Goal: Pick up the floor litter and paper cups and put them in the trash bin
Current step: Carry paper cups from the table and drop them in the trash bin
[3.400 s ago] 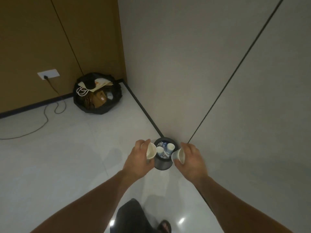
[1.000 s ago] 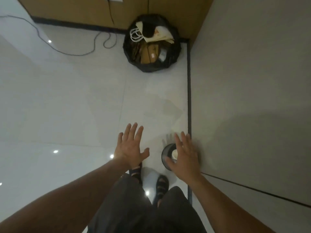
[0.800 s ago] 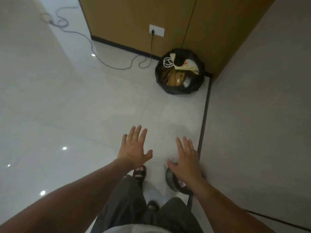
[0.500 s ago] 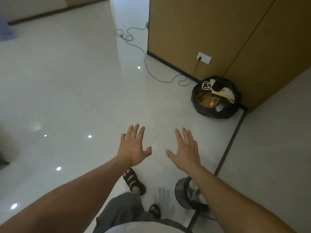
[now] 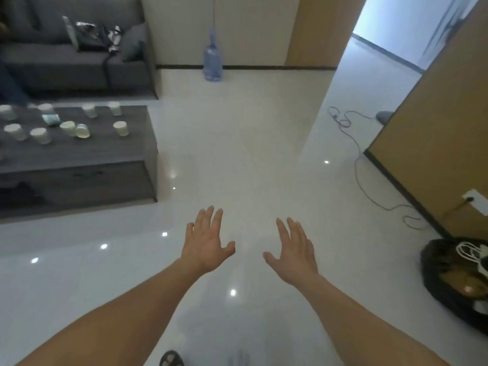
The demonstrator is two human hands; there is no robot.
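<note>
At the bottom edge a sandalled foot [image 5: 171, 359] stands on the glossy white floor [image 5: 237, 159]. Both bare forearms reach forward over it. The left hand [image 5: 207, 243] and right hand [image 5: 294, 249] hover palm-down side by side with a gap between them, holding nothing; the fingers [image 5: 210, 217] of each are straight and spread slightly apart, thumbs pointing inward toward each other. Low at the right, a black bag [image 5: 449, 273] stuffed with brown and white rubbish sits on the floor against a tan wall panel [image 5: 435, 128]. Above it a white wall socket [image 5: 476, 198] has a dark cable [image 5: 369, 186] plugged in, which trails in loops across the floor. Further off on the left stands a low dark grey bench [image 5: 105, 151], and the paper cups [image 5: 121, 128] are on its top, several scattered upright, one seemingly on its side, with a small teal item [image 5: 51, 119] among them. Behind it is a grey sofa [image 5: 66, 64] with clutter on the seat. A blue water bottle [image 5: 212, 59] stands against the far wall
</note>
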